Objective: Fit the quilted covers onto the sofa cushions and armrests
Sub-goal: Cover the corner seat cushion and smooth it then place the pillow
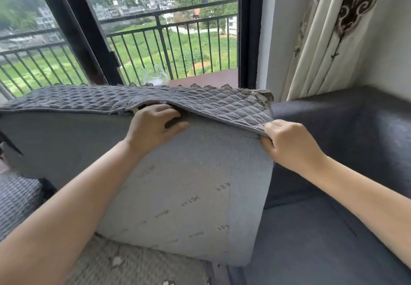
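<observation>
On a grey sofa (333,229) beside a window, seen from the head camera, a back cushion (178,184) stands upright, its pale grey face printed with small repeated lettering. A grey quilted cover (155,100) with a lace trim lies draped along the top of the backrest and cushion, its near right corner lifted off the cushion. The right hand (287,144) pinches that lifted corner, fingers curled closed around the fabric edge with the thumb beneath. The left hand (153,124) rests on the cushion's upper face, fingers loosely spread, their tips tucked just under the cover's raised edge (whether they grip anything there cannot be told). Both bare forearms reach in from the bottom of the frame. Behind the sofa are a black-framed window (84,40), a balcony railing (178,47), and green fields beyond. A patterned cream curtain (322,40) hangs at the right.
</observation>
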